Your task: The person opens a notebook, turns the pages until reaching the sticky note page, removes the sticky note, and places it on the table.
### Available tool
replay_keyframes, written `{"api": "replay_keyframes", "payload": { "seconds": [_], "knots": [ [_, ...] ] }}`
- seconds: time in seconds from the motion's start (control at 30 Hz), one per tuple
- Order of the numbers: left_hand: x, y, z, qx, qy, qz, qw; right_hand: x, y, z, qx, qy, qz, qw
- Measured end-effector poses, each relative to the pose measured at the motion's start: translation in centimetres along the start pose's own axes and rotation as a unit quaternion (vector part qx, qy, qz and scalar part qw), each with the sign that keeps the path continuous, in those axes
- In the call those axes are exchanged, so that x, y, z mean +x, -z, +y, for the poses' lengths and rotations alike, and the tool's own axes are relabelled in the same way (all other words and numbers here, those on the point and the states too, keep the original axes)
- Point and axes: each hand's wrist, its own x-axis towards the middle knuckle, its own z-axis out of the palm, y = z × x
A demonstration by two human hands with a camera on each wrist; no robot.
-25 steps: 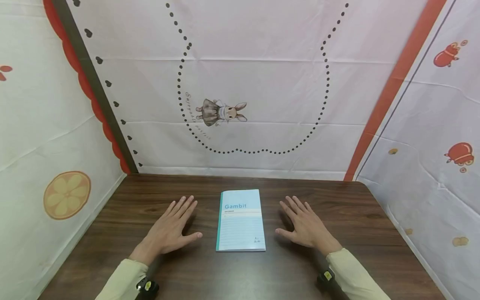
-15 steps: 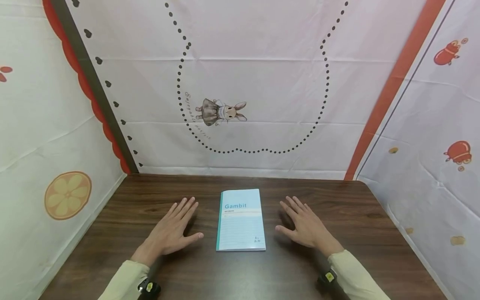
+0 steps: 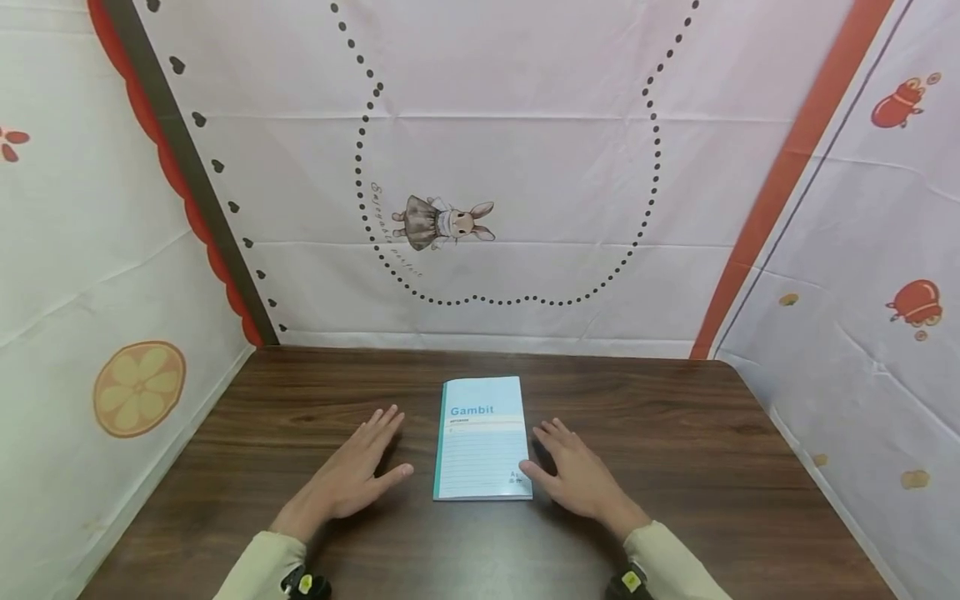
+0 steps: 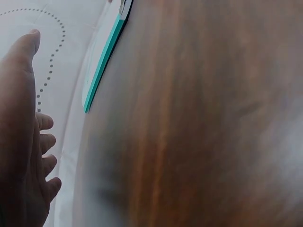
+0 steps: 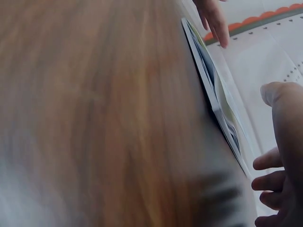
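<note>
I see a white cloth wall (image 3: 52, 275) at far left, orange-slice print (image 3: 139, 388) on it. Left hand (image 3: 348, 477): fingers straight, thumb out, holding nothing, over the dark wood-grain table (image 3: 660, 417). Teal-spined Gambit notebook (image 3: 480, 454) lies mid-table between the hands, pages gaping slightly along the right edge. Right hand (image 3: 577, 479): fingers extended, thumb overlapping the notebook's lower right edge; can't tell if touching. Hands well apart. Pale sleeve (image 3: 671, 562) behind.

Pale-blue Gambit notebook (image 3: 480, 454) — teal spine, closed, cover up — lies flat on brown table (image 3: 420, 554).
</note>
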Motion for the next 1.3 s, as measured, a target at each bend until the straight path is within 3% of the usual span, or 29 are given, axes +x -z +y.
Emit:
{"api": "replay_keyframes", "payload": {
  "seconds": [0.23, 0.47, 0.87, 1.07, 1.3],
  "knots": [
    [-0.4, -0.5, 1.3, -0.026, 0.008, -0.012, 0.9996, 0.0, -1.0, -0.8, -0.001, -0.012, -0.001, 1.000],
    [-0.6, -0.3, 2.9, -0.059, 0.001, -0.018, 0.9981, -0.1, -0.8, -1.4, 0.010, -0.010, 0.005, 1.000],
    [-0.2, 1.3, 4.9, -0.064, -0.027, -0.002, 0.9976, 0.3, 1.4, -4.0, 0.072, 0.046, 0.060, 0.995],
    [0.4, 2.3, 5.7, -0.056, -0.045, 0.013, 0.9974, 0.6, 2.1, -5.4, 0.092, 0.085, 0.058, 0.990],
    [1.6, 3.0, 6.8, -0.030, -0.063, 0.012, 0.9975, 1.2, 1.4, -6.3, 0.102, 0.115, 0.036, 0.988]
  ]
}}
